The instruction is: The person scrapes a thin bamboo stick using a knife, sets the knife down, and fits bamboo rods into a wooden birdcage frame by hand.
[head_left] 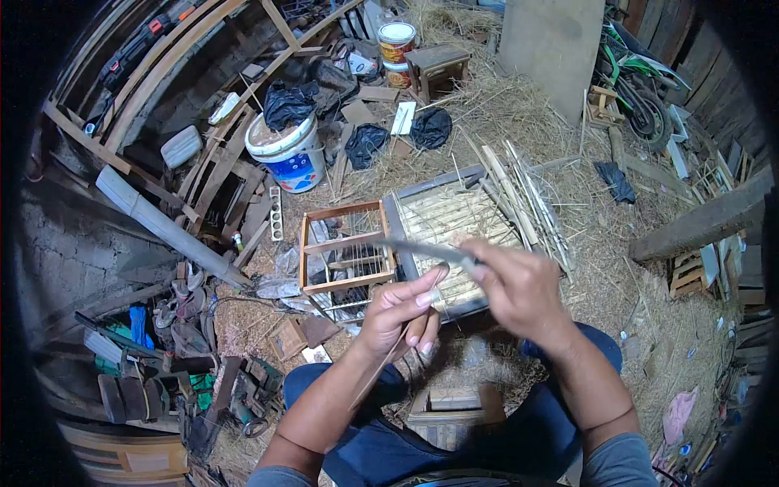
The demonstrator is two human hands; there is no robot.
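My right hand [519, 288] is closed round the handle of a knife [426, 248], whose long blade points left and is slightly blurred. Below the blade, my left hand [402, 315] pinches a thin bamboo strip [376, 379] between thumb and fingers. The strip's lower part runs back along my left forearm, and its top end lies close under the knife. Whether blade and strip touch, I cannot tell. Just beyond my hands are a small wooden frame with thin bars [345, 286] and a slatted bamboo panel in a grey frame [442, 213].
Split bamboo sticks [531, 203] lie across the panel's right side. A white and blue bucket [292, 158] stands at the back left, near a wooden stool [438, 61]. A bamboo pole [170, 223] slants at left. Straw and shavings cover the floor; a motorbike [645, 101] is at right.
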